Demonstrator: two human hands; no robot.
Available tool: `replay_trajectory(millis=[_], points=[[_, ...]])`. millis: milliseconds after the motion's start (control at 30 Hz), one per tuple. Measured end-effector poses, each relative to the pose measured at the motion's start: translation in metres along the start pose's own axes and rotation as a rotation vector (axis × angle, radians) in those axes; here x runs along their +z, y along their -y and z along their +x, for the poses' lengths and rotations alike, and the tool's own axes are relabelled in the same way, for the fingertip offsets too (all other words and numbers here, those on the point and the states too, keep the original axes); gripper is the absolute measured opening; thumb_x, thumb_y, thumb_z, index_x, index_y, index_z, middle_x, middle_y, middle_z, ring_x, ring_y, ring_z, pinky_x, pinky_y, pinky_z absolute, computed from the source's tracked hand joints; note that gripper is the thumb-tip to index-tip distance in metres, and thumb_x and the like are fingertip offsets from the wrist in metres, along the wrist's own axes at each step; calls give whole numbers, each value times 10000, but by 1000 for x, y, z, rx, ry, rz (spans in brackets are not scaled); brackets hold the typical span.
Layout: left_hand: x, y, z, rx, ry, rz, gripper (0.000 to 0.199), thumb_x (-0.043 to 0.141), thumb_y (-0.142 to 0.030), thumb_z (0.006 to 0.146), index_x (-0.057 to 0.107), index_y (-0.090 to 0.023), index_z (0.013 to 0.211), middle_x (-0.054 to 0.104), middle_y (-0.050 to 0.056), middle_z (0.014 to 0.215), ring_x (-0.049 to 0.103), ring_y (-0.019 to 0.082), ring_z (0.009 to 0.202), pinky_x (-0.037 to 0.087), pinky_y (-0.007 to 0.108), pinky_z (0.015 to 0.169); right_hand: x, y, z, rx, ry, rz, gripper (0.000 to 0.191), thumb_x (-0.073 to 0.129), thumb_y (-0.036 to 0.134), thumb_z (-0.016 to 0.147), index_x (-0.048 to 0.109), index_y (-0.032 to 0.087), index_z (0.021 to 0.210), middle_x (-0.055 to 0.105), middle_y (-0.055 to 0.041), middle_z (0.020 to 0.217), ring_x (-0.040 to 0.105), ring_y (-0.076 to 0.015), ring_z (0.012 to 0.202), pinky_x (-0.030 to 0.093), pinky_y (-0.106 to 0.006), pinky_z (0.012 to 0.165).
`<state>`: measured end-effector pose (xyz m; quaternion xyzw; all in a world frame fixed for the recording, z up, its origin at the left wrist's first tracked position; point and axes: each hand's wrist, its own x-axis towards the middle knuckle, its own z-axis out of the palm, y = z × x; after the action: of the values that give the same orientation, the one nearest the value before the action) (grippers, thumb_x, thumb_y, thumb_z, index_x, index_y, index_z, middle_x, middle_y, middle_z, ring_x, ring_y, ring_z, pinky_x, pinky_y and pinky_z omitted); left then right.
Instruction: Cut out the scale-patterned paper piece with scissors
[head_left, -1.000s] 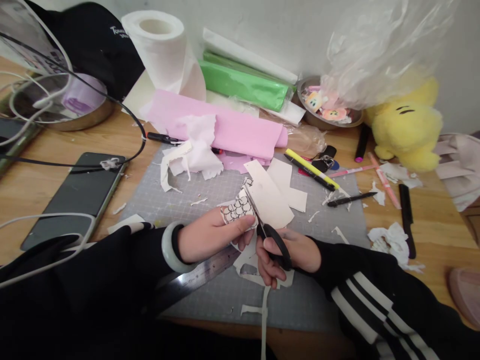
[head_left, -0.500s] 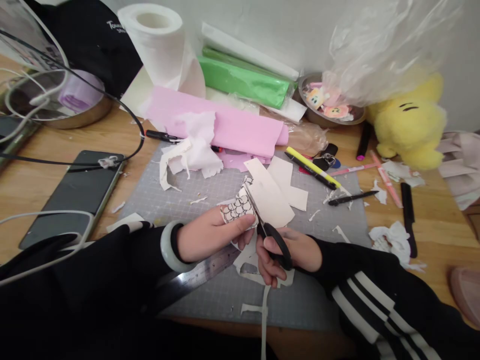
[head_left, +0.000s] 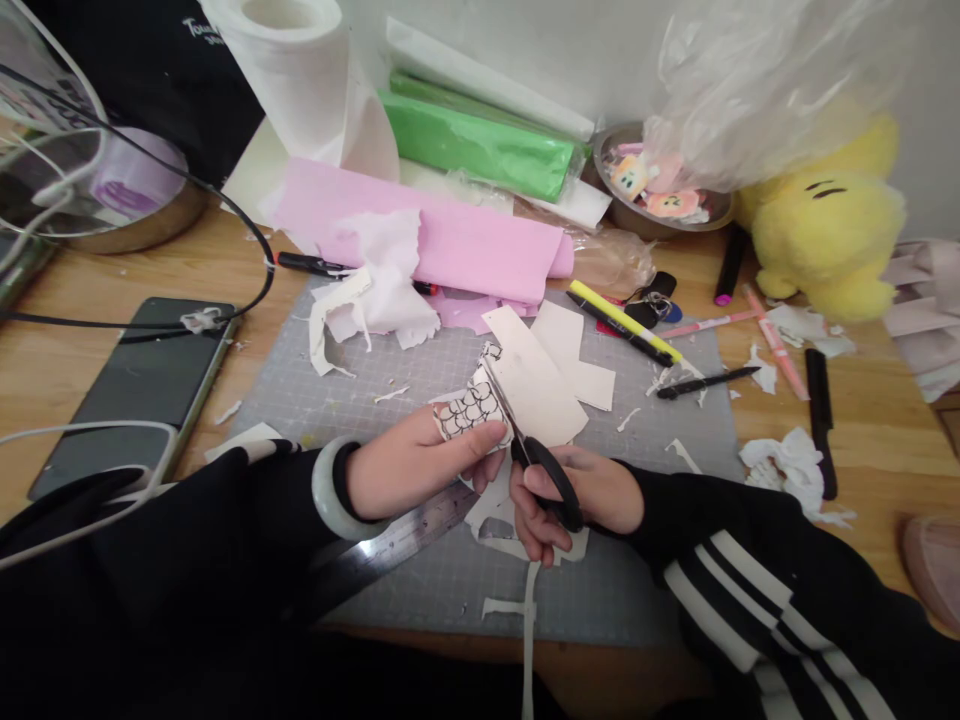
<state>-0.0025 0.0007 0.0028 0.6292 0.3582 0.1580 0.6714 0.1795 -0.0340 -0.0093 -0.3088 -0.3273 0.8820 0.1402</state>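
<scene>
Between the thumb and fingers of my left hand [head_left: 424, 455] is a paper cutout [head_left: 472, 408] drawn with black scale-like outlines. My right hand [head_left: 559, 500] grips black-handled scissors [head_left: 556, 482], fingers in the loops. The scissor blades point up and left along the cutout's right edge; whether they are fully closed is hard to see. Just beyond the blades lie blank off-white card pieces [head_left: 536, 375]. Paper offcuts [head_left: 499, 530] sit under my hands, and a thin paper strip [head_left: 529, 630] trails down past the mat's front edge.
A grey cutting mat [head_left: 405, 600] carries a metal ruler [head_left: 420, 530], torn paper and a yellow marker [head_left: 622, 320]. Left is a phone [head_left: 139, 390]. Behind stand pink paper [head_left: 480, 240], a paper roll [head_left: 300, 90], a metal bowl [head_left: 637, 210] and a yellow plush [head_left: 821, 240].
The view has shifted slightly, so background things sit a little higher and, on the left, further left. Both hands keep nearly the same hold on the cutout and the scissors.
</scene>
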Motion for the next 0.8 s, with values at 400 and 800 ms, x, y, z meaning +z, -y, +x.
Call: replay_trajectory(millis=[400,800], points=[[-1,0,-1,8,-10,4,367,372,-344,881,520,-168,596,515,-19,560,513,110,565,453,216,598,-1,-1,-1,13,8,17,473,627,574,686,458,136,626,462,40,396,540,-107,467,479,-237,469],[-1,-1,-3,-27,-12,-4,361,384,-332,882,533,-159,602,516,-17,561,509,107,558,443,219,588,-3,-2,-2,-17,38,33,455,564,565,755,471,130,660,471,38,418,539,-101,486,480,-224,477]])
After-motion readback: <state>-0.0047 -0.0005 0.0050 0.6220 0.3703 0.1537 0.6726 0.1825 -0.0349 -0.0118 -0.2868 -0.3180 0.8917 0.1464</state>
